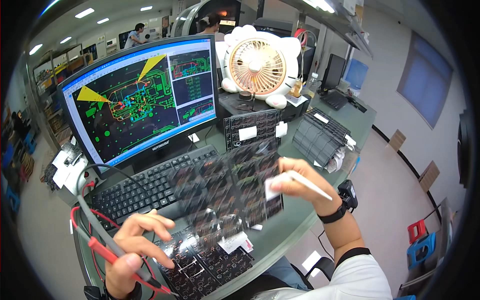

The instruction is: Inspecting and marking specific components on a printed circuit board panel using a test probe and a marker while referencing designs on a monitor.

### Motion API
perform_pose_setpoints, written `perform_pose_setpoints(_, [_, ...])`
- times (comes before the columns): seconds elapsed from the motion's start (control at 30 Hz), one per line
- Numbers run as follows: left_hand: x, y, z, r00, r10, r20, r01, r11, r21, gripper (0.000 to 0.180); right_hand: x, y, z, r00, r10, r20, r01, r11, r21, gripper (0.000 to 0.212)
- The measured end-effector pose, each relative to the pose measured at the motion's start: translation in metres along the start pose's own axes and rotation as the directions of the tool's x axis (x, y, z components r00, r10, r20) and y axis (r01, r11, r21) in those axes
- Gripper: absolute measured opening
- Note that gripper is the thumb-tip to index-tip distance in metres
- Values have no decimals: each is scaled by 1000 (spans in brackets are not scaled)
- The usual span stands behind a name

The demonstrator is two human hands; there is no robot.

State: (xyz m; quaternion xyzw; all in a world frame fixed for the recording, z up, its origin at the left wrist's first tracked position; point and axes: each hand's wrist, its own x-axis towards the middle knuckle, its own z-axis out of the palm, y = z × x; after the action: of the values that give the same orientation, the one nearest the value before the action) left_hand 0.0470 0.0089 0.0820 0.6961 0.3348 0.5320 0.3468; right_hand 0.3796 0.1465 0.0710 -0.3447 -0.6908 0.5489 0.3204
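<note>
My right hand (pixel 297 184) grips the right edge of a dark circuit board panel (pixel 220 187), lifted and tilted above the desk and smeared by motion. A slim white stick (pixel 311 185) lies across the fingers of that hand, beside a white label. In my left hand (pixel 134 245) is a red-handled test probe (pixel 102 250), with a grey one alongside; its fingers reach out bent over the near boards. Below the raised panel lies another black circuit board panel (pixel 200 265) with white outlines and a white paper tag (pixel 233 242).
A monitor (pixel 140 95) with a circuit layout stands behind a black keyboard (pixel 145 185). Further back are an upright board panel (pixel 252 127), a white fan (pixel 257 65) and a stack of panels (pixel 320 137). Red and black leads (pixel 87 200) loop at the left. Two people are in the background.
</note>
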Motion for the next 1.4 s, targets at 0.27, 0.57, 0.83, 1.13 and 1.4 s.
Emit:
perform_pose_setpoints(0.27, [-7, -21, -2, 890, -455, 7, 452, 882, -135, 55, -3, 14, 25, 1000, 1, -24, 3, 984, 176, 21])
perform_pose_setpoints(0.57, [-40, -46, 11, 878, -460, -134, 434, 882, -184, 53, 18, 51, 54, 975, -193, 111, 187, 981, 58, 22])
perform_pose_setpoints(0.83, [-41, -30, 27, 861, -425, -278, 358, 896, -262, 35, 98, 77, -71, 786, -287, -547, 214, 957, -195, 29])
perform_pose_setpoints(1.13, [-42, -29, 25, 884, -386, -263, 335, 916, -219, 40, 158, 122, -148, 649, -147, -746, -142, 941, -308, 60])
perform_pose_setpoints(1.4, [-45, -34, 25, 891, -373, -260, 321, 921, -222, 40, 144, 131, -147, 722, -228, -653, 221, 971, -95, 31])
